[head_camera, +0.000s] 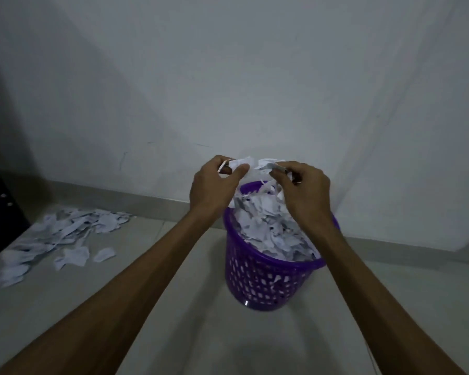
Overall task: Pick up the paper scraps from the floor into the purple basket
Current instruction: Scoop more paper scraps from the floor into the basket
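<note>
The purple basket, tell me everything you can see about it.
The purple basket looks like glossy plastic: round, tapering toward the base, its wall pierced with rows of small holes under a solid rim. It stands upright on the pale floor near the wall, heaped above the rim with white paper scraps. Both hands hold more scraps over it; the right forearm crosses its far rim.

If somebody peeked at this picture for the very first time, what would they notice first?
Probably the purple basket in the middle, heaped to the rim with paper scraps. Right above it, the left hand and right hand each pinch more paper. A messy pile of scraps lies on the floor at the left.
</note>
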